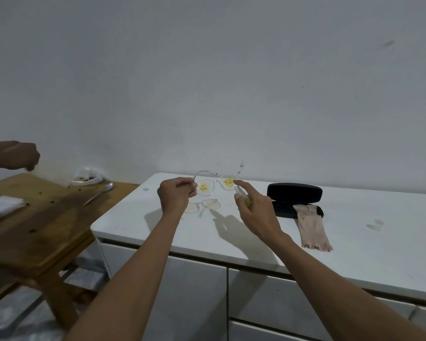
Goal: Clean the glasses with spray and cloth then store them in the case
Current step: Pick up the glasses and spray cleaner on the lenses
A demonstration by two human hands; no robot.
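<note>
Near the middle of the frame the left hand (pixel 176 195) pinches the glasses (pixel 215 184) at the left end of the clear frame, where one temple arm curves up and back toward the wall, and holds them lifted above the white counter (pixel 354 242). Both lenses carry yellow smears. Their shadow falls on the counter just below, with the lens shapes showing as pale ovals. Just right of the glasses the right hand (pixel 255 212) grips a small spray bottle (pixel 242 194), fingers curled round its body and the forefinger stretched forward over its top, the nozzle end just beside the right lens. The bottle is partly hidden by the fingers, and whether the forefinger touches its top cannot be told. Further right, at mid-frame, a black case (pixel 294 193) lies open on the counter, lid raised toward the wall. A beige cloth (pixel 311 227) drapes from the case's front edge down onto the counter, toward the lower right. In the left part of the frame stands a wooden table (pixel 42 230), touching or just beside the counter's left end; on it lie a spoon (pixel 101 191), a white wrapper (pixel 89 177) and some dark crumbs. At the left edge, above the table, another person's hand (pixel 22 156) hangs with its fingers curled.
</note>
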